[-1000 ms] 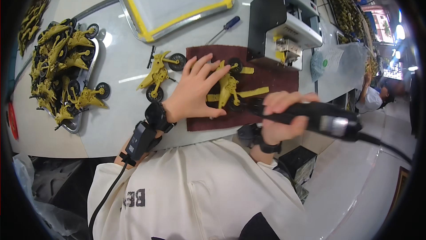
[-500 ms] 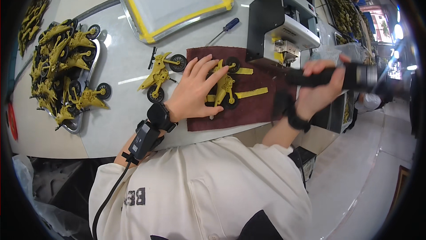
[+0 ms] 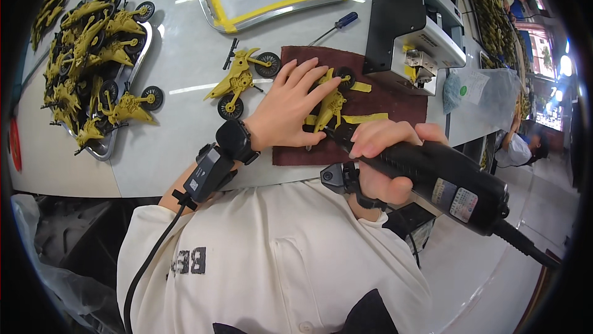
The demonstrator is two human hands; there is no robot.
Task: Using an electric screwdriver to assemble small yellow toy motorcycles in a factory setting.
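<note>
My left hand [image 3: 281,108] lies spread over a yellow toy motorcycle [image 3: 331,106] with black wheels, on a dark red cloth [image 3: 404,105]. The index finger reaches its upper wheel; the thumb rests near its lower end. Palm and fingers hide part of the toy. My right hand [image 3: 377,176] is closed round a black corded electric screwdriver [image 3: 441,179], tilted, its tip at the lower end of the toy beside my left thumb. Whether the tip touches a screw is hidden. Left of the cloth, a second toy motorcycle [image 3: 238,79] lies on the table.
A metal tray [image 3: 139,68] heaped with yellow toy motorcycles stands at left. Beyond the cloth are a hand screwdriver [image 3: 344,21] and a framed screen edged with yellow tape [image 3: 272,17]. A black-and-white machine [image 3: 395,31] stands behind the cloth's right side, near a plastic bag [image 3: 497,96].
My right hand has swung the electric screwdriver in from the right, down to the toy. My left hand stays spread over the same toy. The view has shifted slightly.
</note>
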